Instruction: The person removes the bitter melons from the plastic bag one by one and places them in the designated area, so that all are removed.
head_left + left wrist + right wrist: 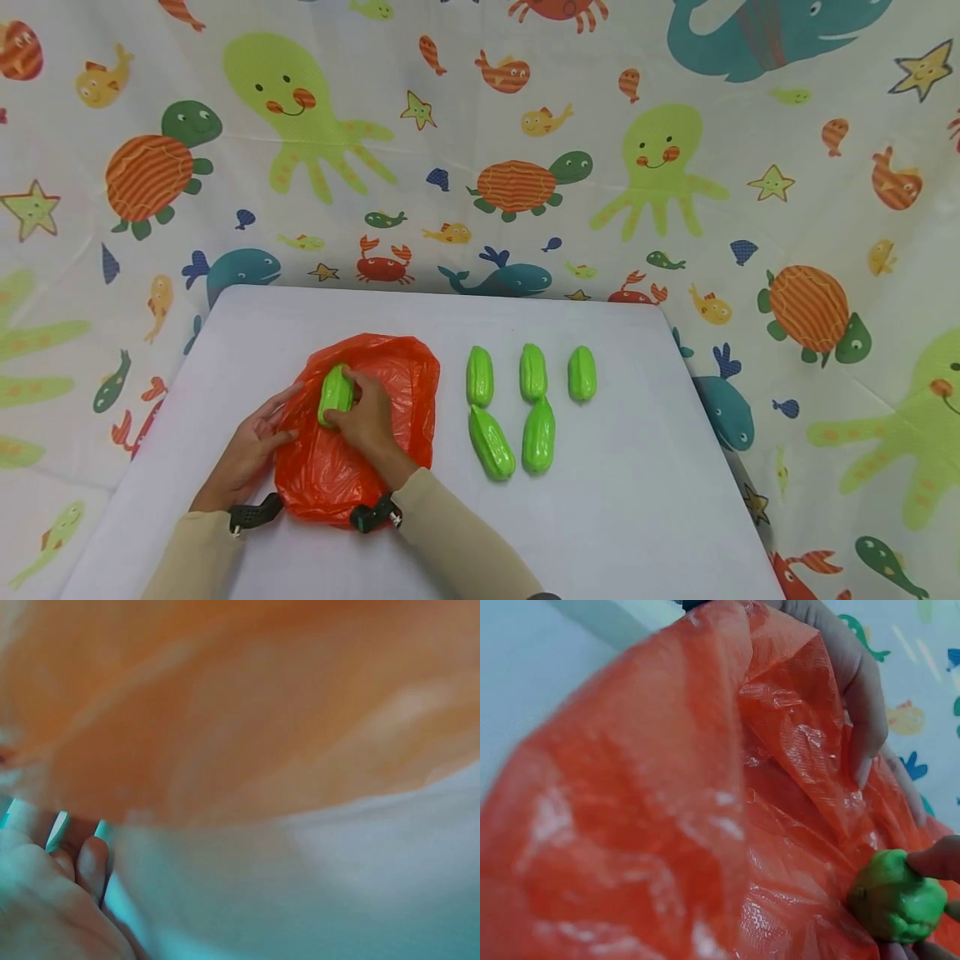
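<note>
A red plastic bag (408,392) lies spread on the white table, its mouth facing up. At its left edge my left hand (243,458) pinches the plastic, with the thumb on the inner side and the fingers outside, as the right wrist view shows. Over the bag's opening, my right hand (371,421) grips a bright green, ridged toy vegetable (335,396) between thumb and fingers. The lobed end of that vegetable (896,896) shows against the red plastic (802,855). In the left wrist view the blurred bag (225,720) covers much of the picture, above part of the left hand (45,900).
Several more green ridged vegetables stand in two rows right of the bag, such as one at the front (491,443) and one at the back right (582,374). Behind the white table (637,500) hangs a cloth (465,100) printed with sea animals.
</note>
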Available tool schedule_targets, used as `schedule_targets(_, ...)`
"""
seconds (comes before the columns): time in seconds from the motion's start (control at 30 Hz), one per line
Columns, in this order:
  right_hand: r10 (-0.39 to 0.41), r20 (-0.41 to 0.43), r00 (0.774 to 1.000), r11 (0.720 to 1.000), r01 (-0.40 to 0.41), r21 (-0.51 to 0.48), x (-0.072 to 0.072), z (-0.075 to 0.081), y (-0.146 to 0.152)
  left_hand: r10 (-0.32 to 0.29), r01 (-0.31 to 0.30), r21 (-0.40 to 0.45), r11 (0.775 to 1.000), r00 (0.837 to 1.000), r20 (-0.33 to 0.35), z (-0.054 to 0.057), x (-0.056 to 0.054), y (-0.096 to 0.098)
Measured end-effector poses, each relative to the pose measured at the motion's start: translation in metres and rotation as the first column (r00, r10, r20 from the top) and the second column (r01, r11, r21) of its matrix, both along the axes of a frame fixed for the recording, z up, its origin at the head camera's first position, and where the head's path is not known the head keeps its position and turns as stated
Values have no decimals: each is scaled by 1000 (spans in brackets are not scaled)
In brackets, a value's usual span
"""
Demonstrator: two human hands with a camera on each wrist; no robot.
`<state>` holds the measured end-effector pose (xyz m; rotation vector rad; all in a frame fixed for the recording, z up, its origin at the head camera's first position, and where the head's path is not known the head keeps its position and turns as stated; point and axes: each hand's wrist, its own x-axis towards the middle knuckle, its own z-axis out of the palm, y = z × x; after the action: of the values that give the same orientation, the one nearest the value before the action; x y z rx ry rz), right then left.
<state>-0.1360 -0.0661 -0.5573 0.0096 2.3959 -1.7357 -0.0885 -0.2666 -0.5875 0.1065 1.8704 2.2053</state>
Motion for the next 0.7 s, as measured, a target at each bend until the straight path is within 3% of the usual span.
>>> schedule_targets(0.4,-32,79,996,992,41,-123,15,6,16,11,-11,-16,1000,1000,5,1,0,2)
schedule_targets(0.7,-68,87,994,975,85,-203,23,25,44,13,-13,-29,1000,1000,12,4,1,3)
